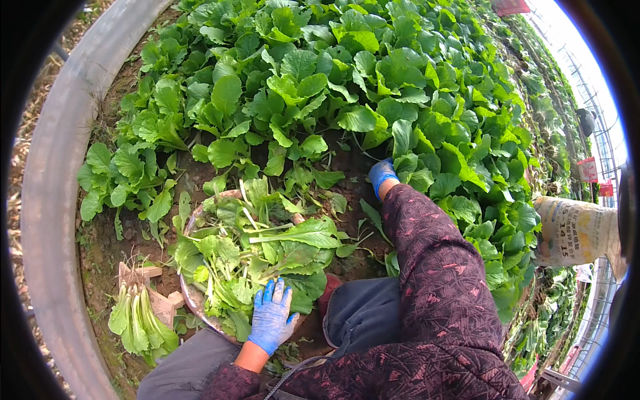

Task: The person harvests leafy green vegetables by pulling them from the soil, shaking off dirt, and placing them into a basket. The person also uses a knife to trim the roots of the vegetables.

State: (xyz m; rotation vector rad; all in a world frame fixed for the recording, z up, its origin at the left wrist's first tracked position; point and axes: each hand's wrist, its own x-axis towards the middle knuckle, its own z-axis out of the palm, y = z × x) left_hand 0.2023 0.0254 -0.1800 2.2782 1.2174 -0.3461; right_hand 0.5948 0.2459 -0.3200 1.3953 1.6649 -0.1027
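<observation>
My left hand (271, 316), in a blue glove soiled with dirt, rests spread on loose green leaves (295, 235) heaped in a round basin (192, 300). It grips nothing that I can see. My right hand (383, 174), also blue-gloved, reaches to the base of a leafy green plant (412, 167) at the edge of the standing crop. Its fingertips are hidden by the glove's back and the leaves, so whether it grips a stem cannot be told. Leaves with pale stalks stick out over the basin's rim.
A rooted bunch of greens (137, 320) lies on a small wooden stool (159, 302) to the left. Dense leafy greens (320, 75) fill the bed ahead. Clear plastic sheeting (52, 190) curves along the left. At right is a printed sack (570, 230).
</observation>
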